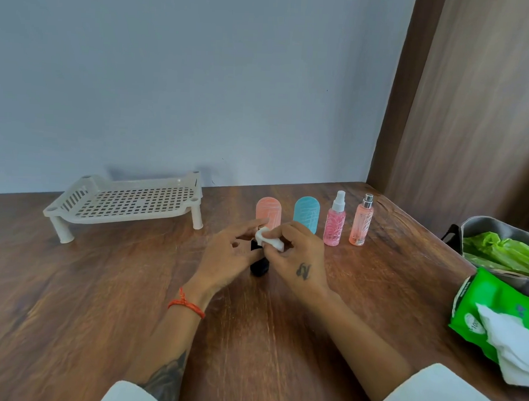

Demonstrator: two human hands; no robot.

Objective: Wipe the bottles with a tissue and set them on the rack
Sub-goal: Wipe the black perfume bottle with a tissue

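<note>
- Green wipes pack point(476, 312) at your right: a white round badge shows a number starting "10"; the rest sits under the pulled-out tissue point(507, 338).
- Print on the pack's edge is too small to read (same for the peach spray bottle's point(361, 221) base label).

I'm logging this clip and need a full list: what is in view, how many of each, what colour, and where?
rack: 1, cream, far left of the table, nothing on it
black bottle: 1, between the hands, mostly hidden
tissue: 1, white, against the black bottle's top
capsule bottles: 2, salmon and teal, upright behind the hands
spray bottles: 2, pink and peach, upright right of the teal one
wipes pack: 1, green, right edge, a white wipe sticking out
bin: 1, grey, green liner, right of the table
table: 1, brown wood
left hand: holds the black bottle
right hand: pinches the tissue
</note>
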